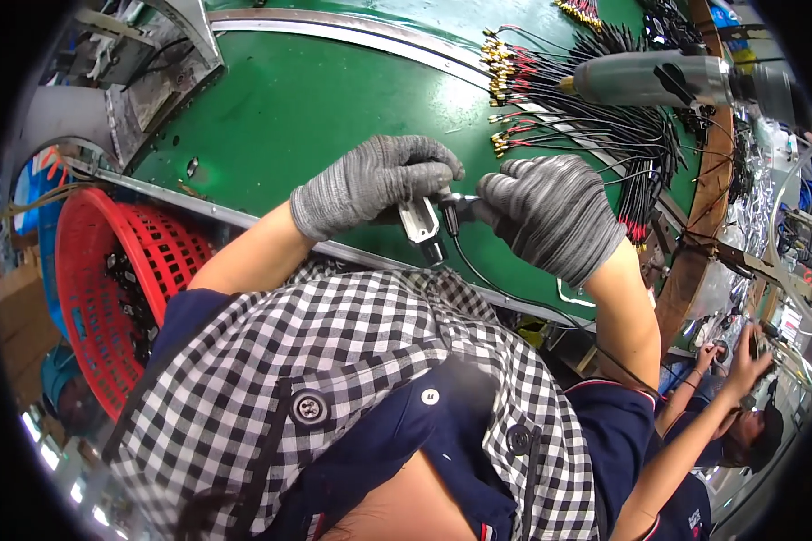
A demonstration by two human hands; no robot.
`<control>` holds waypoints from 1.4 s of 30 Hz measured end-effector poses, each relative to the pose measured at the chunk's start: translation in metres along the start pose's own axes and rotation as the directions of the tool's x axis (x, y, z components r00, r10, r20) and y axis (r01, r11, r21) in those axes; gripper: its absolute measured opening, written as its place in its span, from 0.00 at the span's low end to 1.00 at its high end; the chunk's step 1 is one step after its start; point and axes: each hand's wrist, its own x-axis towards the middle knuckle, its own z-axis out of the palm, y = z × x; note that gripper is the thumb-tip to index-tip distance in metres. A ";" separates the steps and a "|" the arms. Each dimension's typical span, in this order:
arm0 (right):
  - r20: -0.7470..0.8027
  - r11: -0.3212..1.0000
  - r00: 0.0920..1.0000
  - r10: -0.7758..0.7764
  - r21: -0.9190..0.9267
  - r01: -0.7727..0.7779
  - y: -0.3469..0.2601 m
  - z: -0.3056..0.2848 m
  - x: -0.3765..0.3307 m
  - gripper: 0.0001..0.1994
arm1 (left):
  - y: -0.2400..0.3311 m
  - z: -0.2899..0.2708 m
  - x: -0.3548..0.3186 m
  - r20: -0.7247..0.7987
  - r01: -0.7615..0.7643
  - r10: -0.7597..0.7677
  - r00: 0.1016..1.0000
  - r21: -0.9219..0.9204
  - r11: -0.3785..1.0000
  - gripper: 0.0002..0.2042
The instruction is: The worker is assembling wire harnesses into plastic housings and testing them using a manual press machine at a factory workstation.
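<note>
We're over one green worktop, its surface running wide up to one pale rail; one red basket beside its near edge. Our gloved right hand is wrapped round one dark piece, our left hand gripping one pale housing by that edge.

Housing above front of table, cables on its back right, basket (parts inside) at left
</note>
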 end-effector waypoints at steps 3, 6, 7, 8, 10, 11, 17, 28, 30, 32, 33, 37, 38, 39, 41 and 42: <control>-0.100 0.982 0.995 0.014 0.187 0.005 0.004 0.017 -0.001 0.06 | -0.010 0.001 -0.003 -0.082 -0.100 0.075 0.994 -0.371 0.923 0.19; -0.056 0.288 0.909 0.413 0.955 -0.072 -0.024 0.057 -0.004 0.06 | -0.006 0.009 -0.004 -0.160 -0.168 0.108 0.981 -0.426 0.889 0.18; -0.173 0.284 0.850 0.497 0.958 0.029 -0.034 0.077 -0.003 0.06 | -0.005 0.010 -0.002 -0.212 -0.204 0.118 0.970 -0.452 0.869 0.18; -0.280 0.289 0.768 0.576 0.949 0.129 -0.037 0.083 -0.004 0.06 | -0.002 0.008 -0.001 -0.221 -0.219 0.130 0.967 -0.450 0.866 0.18; -0.404 0.516 0.797 0.449 0.845 0.138 -0.029 0.078 -0.012 0.05 | 0.005 0.001 -0.006 -0.083 -0.139 0.118 0.989 -0.327 0.935 0.18; -0.489 0.704 0.816 0.309 0.694 0.149 -0.024 0.075 -0.018 0.05 | 0.009 -0.002 -0.009 -0.008 -0.100 0.101 0.995 -0.256 0.962 0.18; -0.217 0.943 0.960 0.175 0.317 -0.100 -0.001 0.007 -0.038 0.07 | 0.019 -0.006 -0.008 -0.035 -0.126 0.122 0.992 -0.406 0.905 0.19; -0.058 0.972 0.998 -0.001 0.236 0.015 0.002 -0.029 -0.007 0.09 | 0.023 0.003 -0.007 0.034 -0.078 0.084 0.996 -0.141 0.987 0.18; -0.058 0.897 0.998 0.025 0.442 0.004 0.007 -0.015 -0.005 0.09 | 0.015 0.005 -0.009 -0.038 -0.114 0.107 0.993 -0.327 0.938 0.18; -0.108 0.676 0.972 0.210 0.734 -0.064 -0.008 0.011 -0.006 0.10 | 0.012 0.004 -0.008 -0.079 -0.150 0.129 0.988 -0.417 0.897 0.17; -0.086 0.353 0.916 0.391 0.933 -0.063 -0.018 0.026 -0.006 0.10 | 0.011 0.002 -0.008 -0.097 -0.172 0.147 0.984 -0.372 0.912 0.16; -0.347 0.513 0.770 0.535 0.858 0.031 -0.035 0.052 -0.008 0.10 | 0.018 0.000 -0.007 -0.104 -0.203 0.180 0.978 -0.286 0.936 0.15; -0.360 0.669 0.840 0.405 0.743 -0.004 -0.025 0.042 -0.014 0.09 | 0.022 -0.001 -0.008 -0.072 -0.180 0.166 0.983 -0.287 0.941 0.16; -0.342 0.798 0.898 0.277 0.602 -0.017 -0.016 0.032 -0.020 0.08 | 0.023 -0.002 -0.010 -0.037 -0.152 0.147 0.988 -0.285 0.947 0.17; -0.293 0.900 0.943 0.158 0.437 -0.015 -0.004 0.016 -0.029 0.08 | 0.020 -0.004 -0.010 -0.042 -0.137 0.130 0.991 -0.318 0.938 0.17; -0.258 0.909 0.953 0.157 0.415 -0.038 0.001 0.007 -0.034 0.08 | 0.019 -0.004 -0.010 -0.053 -0.125 0.114 0.992 -0.354 0.927 0.17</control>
